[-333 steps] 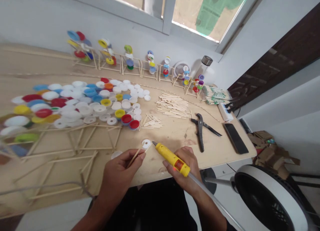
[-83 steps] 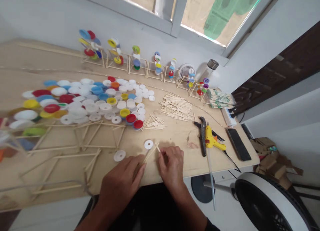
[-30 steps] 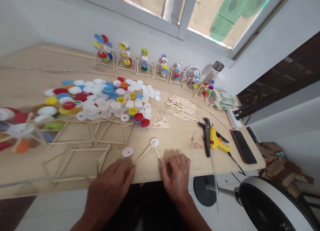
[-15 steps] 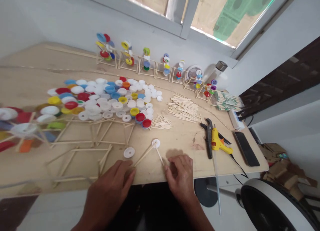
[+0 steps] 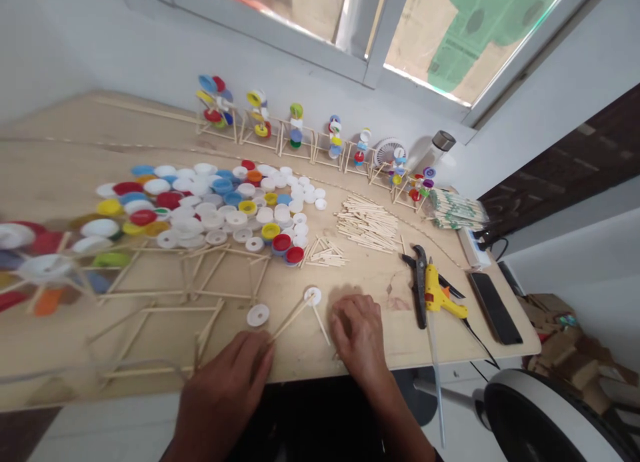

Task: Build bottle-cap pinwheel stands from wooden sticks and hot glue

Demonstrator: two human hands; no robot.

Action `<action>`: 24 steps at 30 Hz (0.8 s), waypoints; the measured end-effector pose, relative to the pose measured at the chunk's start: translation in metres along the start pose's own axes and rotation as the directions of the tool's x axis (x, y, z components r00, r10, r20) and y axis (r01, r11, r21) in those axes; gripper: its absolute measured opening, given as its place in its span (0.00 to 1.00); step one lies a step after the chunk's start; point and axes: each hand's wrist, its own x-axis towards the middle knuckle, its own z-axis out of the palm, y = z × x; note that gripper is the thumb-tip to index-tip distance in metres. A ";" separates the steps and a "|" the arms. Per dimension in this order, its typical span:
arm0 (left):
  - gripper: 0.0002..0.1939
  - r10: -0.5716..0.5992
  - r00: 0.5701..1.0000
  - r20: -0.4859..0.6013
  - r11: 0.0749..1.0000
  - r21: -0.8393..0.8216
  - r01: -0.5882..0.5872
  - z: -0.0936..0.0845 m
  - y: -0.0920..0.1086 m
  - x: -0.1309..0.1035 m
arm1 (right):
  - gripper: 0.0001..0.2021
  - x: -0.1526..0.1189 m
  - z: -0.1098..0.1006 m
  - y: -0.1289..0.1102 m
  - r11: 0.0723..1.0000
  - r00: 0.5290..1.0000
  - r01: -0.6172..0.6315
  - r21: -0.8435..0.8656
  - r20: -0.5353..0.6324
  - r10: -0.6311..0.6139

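Two thin wooden sticks spread in a V from a small white bottle cap on the table. My left hand pinches the lower end of the left stick between thumb and fingers. Beside the free end of the right stick is my right hand, fingers loosely curled and apart from the stick, with nothing visible in them. A larger white bottle cap lies just above my left hand. Square stick frames lie to the left.
Loose bottle caps cover the left middle. Cut sticks lie in piles. Pliers-like cutters, a yellow glue gun and a phone lie right. Several cap wheels on frames line the wall; a blurred one sits left.
My right hand has moved up slightly and come away from the right stick's end, its fingers curling more. My left hand still holds the left stick. The view has shifted slightly.
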 end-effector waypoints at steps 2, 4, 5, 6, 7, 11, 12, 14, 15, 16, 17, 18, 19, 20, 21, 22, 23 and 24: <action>0.08 -0.014 1.000 0.008 1.000 0.027 0.013 0.001 -0.001 0.001 | 0.05 0.004 0.003 0.000 1.000 1.000 0.000 -0.021 0.014 0.000; 0.09 -0.024 0.999 0.022 0.998 0.051 0.023 0.003 -0.002 0.003 | 0.05 0.007 0.005 -0.001 0.999 0.999 0.003 -0.036 0.037 -0.001; 0.10 -0.030 0.999 0.034 0.998 0.058 0.028 0.003 -0.002 0.003 | 0.04 0.009 0.005 -0.001 0.999 0.999 0.000 -0.041 0.047 0.002; 0.11 -0.038 0.998 0.045 0.997 0.065 0.035 0.004 -0.001 0.004 | 0.04 0.010 0.006 -0.002 0.999 0.998 -0.004 -0.046 0.056 0.006; 0.12 -0.043 0.998 0.055 0.997 0.069 0.039 0.004 -0.001 0.005 | 0.04 0.010 0.007 -0.002 0.999 0.998 -0.006 -0.047 0.061 0.009; 0.15 -0.081 0.991 0.105 0.994 0.075 0.074 0.003 0.000 0.009 | 0.04 0.010 0.008 -0.001 0.999 0.999 0.008 -0.031 0.045 -0.007; 0.15 -0.095 0.989 0.114 0.993 0.080 0.086 0.003 0.000 0.010 | 0.05 0.010 0.008 -0.001 1.000 0.999 0.013 -0.027 0.039 -0.012; 0.16 -0.119 0.986 0.116 0.989 0.100 0.107 0.001 -0.001 0.011 | 0.05 0.010 0.009 -0.001 0.999 0.999 0.023 -0.025 0.029 -0.022; 0.16 -0.126 0.986 0.113 0.987 0.112 0.114 0.001 -0.002 0.012 | 0.05 0.011 0.010 -0.001 0.999 0.999 0.029 -0.025 0.026 -0.028; 0.16 -0.135 0.985 0.108 0.985 0.120 0.121 0.000 -0.003 0.012 | 0.05 0.011 0.010 -0.001 0.999 0.999 0.036 -0.025 0.024 -0.035; 0.16 -0.143 0.985 0.102 0.984 0.124 0.130 0.000 -0.004 0.012 | 0.05 0.012 0.011 -0.002 0.999 0.999 0.043 -0.026 0.022 -0.042; 0.15 -0.153 0.983 0.097 0.982 0.124 0.141 -0.001 -0.005 0.012 | 0.05 0.014 0.011 -0.002 0.998 0.999 0.049 -0.027 0.019 -0.048; 0.15 -0.166 0.981 0.097 0.981 0.122 0.154 -0.001 -0.006 0.011 | 0.05 0.015 0.012 -0.003 0.998 0.998 0.055 -0.030 0.016 -0.054; 0.14 -0.182 0.978 0.099 0.978 0.120 0.170 -0.001 -0.007 0.011 | 0.05 0.016 0.013 -0.004 0.998 0.998 0.061 -0.034 0.014 -0.060; 0.14 -0.195 0.975 0.106 0.976 0.120 0.182 -0.001 -0.008 0.011 | 0.06 0.017 0.013 -0.005 0.997 0.998 0.066 -0.039 0.013 -0.065; 0.14 -0.202 0.973 0.113 0.975 0.119 0.189 0.000 -0.009 0.011 | 0.06 0.019 0.014 -0.006 0.997 0.998 0.069 -0.043 0.012 -0.069; 0.14 -0.204 0.971 0.121 0.975 0.117 0.190 0.000 -0.010 0.010 | 0.06 0.020 0.015 -0.007 0.996 0.997 0.072 -0.045 0.014 -0.072; 0.14 -0.205 0.971 0.123 0.975 0.116 0.191 0.000 -0.010 0.010 | 0.05 0.021 0.016 -0.008 0.996 0.997 0.072 -0.046 0.016 -0.072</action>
